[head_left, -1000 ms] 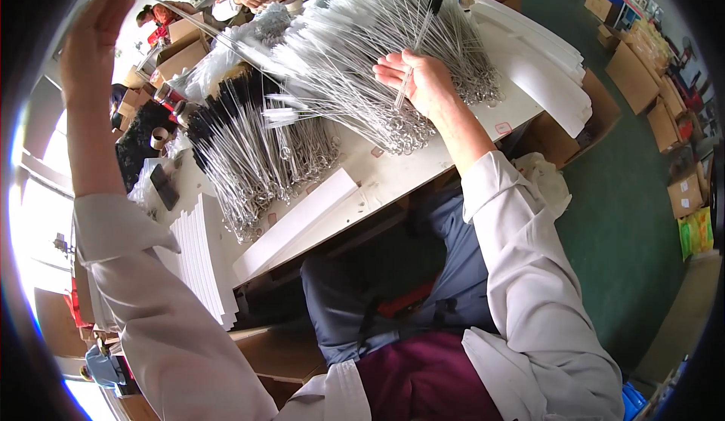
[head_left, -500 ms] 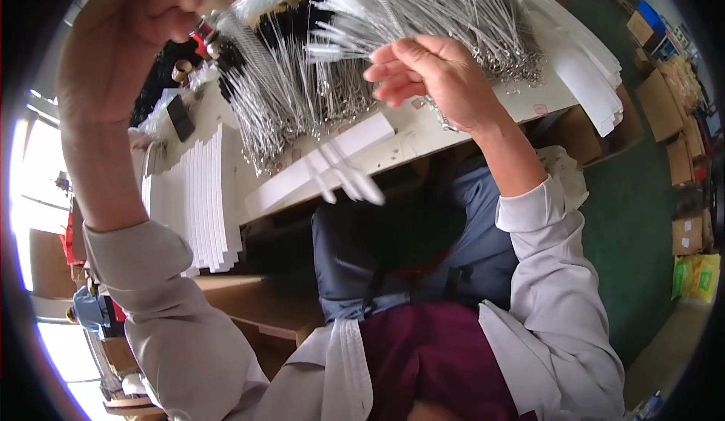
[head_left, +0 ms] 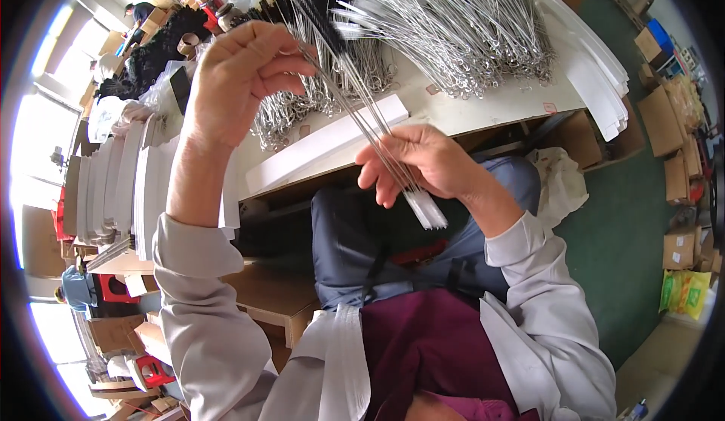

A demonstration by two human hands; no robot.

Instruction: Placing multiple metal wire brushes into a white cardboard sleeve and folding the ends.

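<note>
Wire brushes, white tips toward lap

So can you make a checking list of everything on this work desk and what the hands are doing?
Surface: white table, mostly covered.
Job's things: small bundle of thin wire brushes held between both hands, white tips by the right hand, dark bristles by the left.
Clutter: heaps of wire brushes; long white box; stacked white card sheets.
Grippers: left hand pinches the upper end; right hand grips lower down.
Cables: nothing seen.
Surroundings: cardboard boxes on green floor.
</note>
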